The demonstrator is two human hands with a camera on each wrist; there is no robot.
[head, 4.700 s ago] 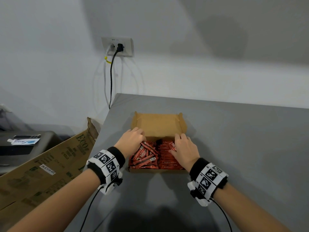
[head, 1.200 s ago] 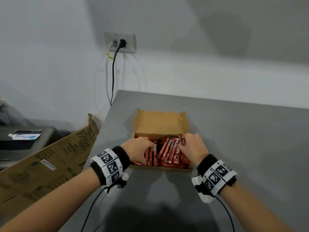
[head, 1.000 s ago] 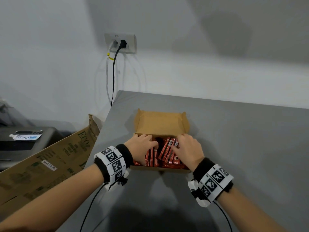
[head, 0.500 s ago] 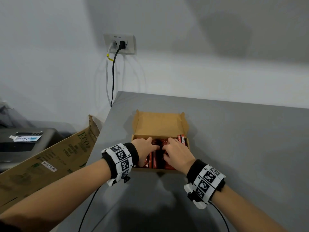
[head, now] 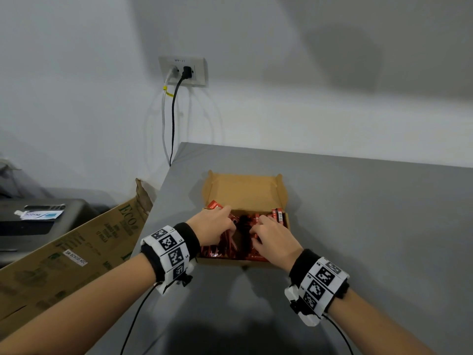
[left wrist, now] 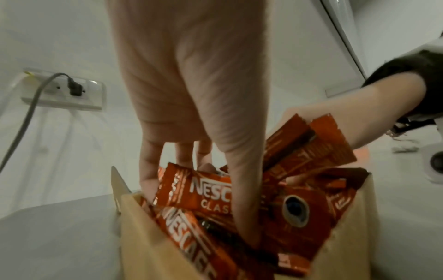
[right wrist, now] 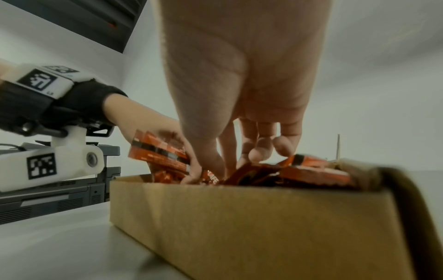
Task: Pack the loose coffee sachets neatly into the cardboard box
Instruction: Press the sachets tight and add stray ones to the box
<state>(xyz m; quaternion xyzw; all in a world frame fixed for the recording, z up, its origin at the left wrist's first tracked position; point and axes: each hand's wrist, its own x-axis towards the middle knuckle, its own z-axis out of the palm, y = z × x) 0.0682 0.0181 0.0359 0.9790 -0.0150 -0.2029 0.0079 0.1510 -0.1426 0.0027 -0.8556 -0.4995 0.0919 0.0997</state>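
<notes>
An open cardboard box (head: pixel 231 261) sits on the grey table, its lid (head: pixel 243 192) folded back. Red Nescafe sachets (head: pixel 229 249) fill it in a loose jumble. My left hand (head: pixel 225 222) is in the left half, with fingers and thumb curled round a bunch of sachets (left wrist: pixel 199 189), one end poking up at the back left corner. My right hand (head: pixel 258 226) digs into the right half, its fingers curled among the sachets (right wrist: pixel 311 170) and holding some upright (left wrist: pixel 311 144). A few stand on edge by the right wall (head: pixel 279 216). The box wall (right wrist: pixel 239 227) hides the lower layers.
A large brown carton (head: pixel 76 247) leans against the table's left edge, in front of a dark printer (head: pixel 38 221). A wall socket (head: pixel 183 71) with two cables hangs behind the table's far corner. Bare grey tabletop (head: pixel 371 226) lies to the right.
Over the last second both hands pushed in from the box's sides toward its middle, gathering sachets. Now they have parted slightly, with a sachet end raised at the back left.
</notes>
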